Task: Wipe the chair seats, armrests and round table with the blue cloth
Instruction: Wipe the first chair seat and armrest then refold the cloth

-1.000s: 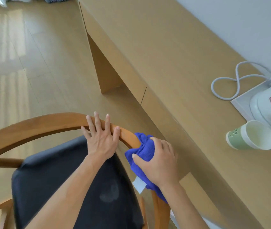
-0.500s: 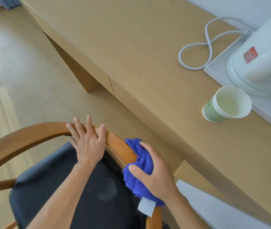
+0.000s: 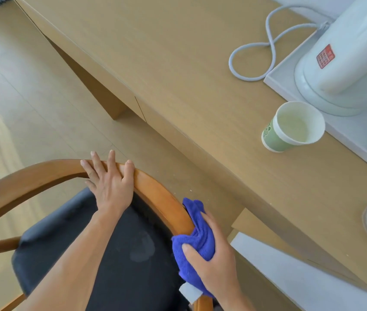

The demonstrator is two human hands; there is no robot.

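A chair with a curved wooden armrest rail (image 3: pixel 34 178) and a dark seat cushion (image 3: pixel 119 265) fills the lower left. My left hand (image 3: pixel 110 182) lies flat on top of the rail with its fingers spread. My right hand (image 3: pixel 211 263) grips a bunched blue cloth (image 3: pixel 197 236) and presses it against the right stretch of the rail. A white tag hangs from the cloth's lower end. A pale smudge shows on the cushion. No round table is in view.
A long wooden desk (image 3: pixel 178 70) runs along the right, close to the chair. On it stand a green paper cup (image 3: pixel 290 129), a white kettle (image 3: pixel 346 55) on a white tray (image 3: pixel 355 129), and a looped grey cord (image 3: pixel 265 48). Wooden floor lies to the left.
My right hand has slid the cloth down the rail toward me, away from my left hand. The left hand has stayed on the rail. The view has shifted toward the desk.
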